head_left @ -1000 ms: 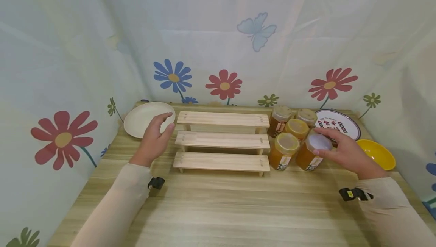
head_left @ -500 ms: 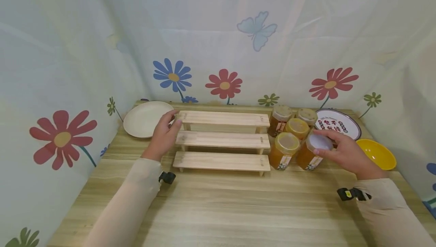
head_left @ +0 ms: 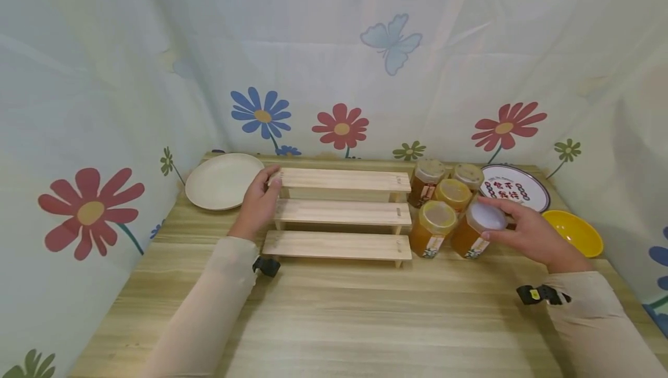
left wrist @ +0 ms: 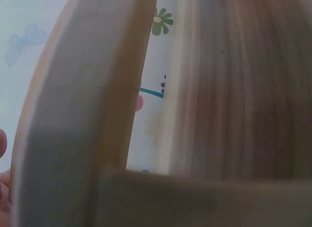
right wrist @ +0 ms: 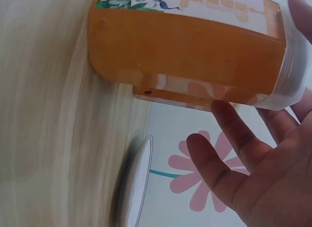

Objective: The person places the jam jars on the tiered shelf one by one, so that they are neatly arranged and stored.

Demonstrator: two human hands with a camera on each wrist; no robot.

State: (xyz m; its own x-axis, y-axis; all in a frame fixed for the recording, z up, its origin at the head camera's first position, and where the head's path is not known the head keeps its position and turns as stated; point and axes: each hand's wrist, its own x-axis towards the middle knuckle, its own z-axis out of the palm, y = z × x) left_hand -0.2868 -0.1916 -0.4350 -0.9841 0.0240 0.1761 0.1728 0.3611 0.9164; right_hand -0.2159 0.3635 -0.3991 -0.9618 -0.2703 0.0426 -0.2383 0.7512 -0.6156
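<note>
A three-tier wooden display stand [head_left: 344, 213] sits mid-table. My left hand [head_left: 259, 201] grips the left end of its top board, thumb in front and fingers behind; the blurred wooden boards [left wrist: 73, 110] fill the left wrist view, with fingertips at its left edge. With thumb and fingers my right hand [head_left: 534, 236] holds the white lid of an amber honey jar [head_left: 472, 239], which stands upright at the front right of a group. In the right wrist view, that jar [right wrist: 190, 51] has a printed label, and two of my fingers [right wrist: 209, 163] stretch away from it.
Left of this jar stands a yellow-lidded jar [head_left: 433, 230], with several more jars [head_left: 429, 178] behind. A printed white plate [head_left: 532, 186] and a yellow bowl [head_left: 579, 233] lie at the right. A cream plate [head_left: 221, 181] is at the back left, before the flowered curtain.
My left hand has moved right from beside the cream plate to the stand's upper left end and taken hold of it. My right hand stays at the jar lid.
</note>
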